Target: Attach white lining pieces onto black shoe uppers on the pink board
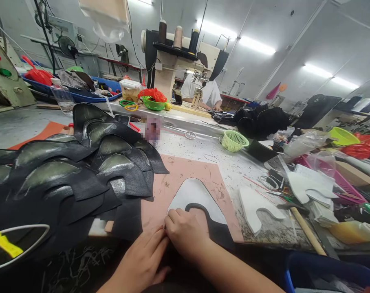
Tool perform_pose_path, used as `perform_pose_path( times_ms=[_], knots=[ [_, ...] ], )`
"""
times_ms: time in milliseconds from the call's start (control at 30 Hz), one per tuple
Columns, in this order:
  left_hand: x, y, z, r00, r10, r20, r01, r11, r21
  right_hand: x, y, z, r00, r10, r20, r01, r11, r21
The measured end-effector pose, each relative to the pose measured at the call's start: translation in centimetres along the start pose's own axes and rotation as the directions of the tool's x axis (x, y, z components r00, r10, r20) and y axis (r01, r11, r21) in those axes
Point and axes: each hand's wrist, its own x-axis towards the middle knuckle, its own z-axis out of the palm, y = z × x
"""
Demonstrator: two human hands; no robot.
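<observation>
A U-shaped shoe-upper piece [191, 191], black with a white layer over its curved top, lies on a pinkish-tan board [169, 173] in front of me. My right hand [186, 232] has its fingers curled and pinched on the piece's left leg. My left hand [146, 254] meets it there, fingers close together, their tips at the same edge. The fingers hide most of that leg. To the left lies an overlapping pile of similar black pieces [65, 175] with shiny, greyish patches.
White cut shapes [260, 207], a wooden handle [307, 230] and scissors [269, 183] lie at right. A green basket [234, 140] stands farther back. Behind the table, a sewing machine [185, 61] carries thread spools; a person in white [211, 93] sits beyond. A blue bin [331, 264] is at lower right.
</observation>
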Motion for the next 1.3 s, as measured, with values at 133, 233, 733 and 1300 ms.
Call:
perform_pose_path(
  times_ms=[133,233,733,1300],
  knots=[
    [0.3,0.2,0.3,0.999,0.002,-0.048,-0.001,1.000,0.021,0.5,0.5,-0.2,0.978,0.207,-0.010,-0.200,0.955,0.219],
    [0.2,0.4,0.7,0.996,-0.031,-0.088,0.032,0.999,0.016,1.3,2.6,-0.1,0.842,0.511,0.172,-0.513,0.661,0.548],
    [10.6,-1.1,4.6,0.913,-0.286,0.291,0.315,0.947,-0.057,2.2,10.4,-0.2,0.758,0.549,0.351,-0.634,0.497,0.592],
    [15.2,0.7,5.0,0.789,-0.232,0.569,0.140,0.970,0.201,-19.6,3.9,0.6,0.912,0.393,-0.120,-0.292,0.825,0.484]
  ],
)
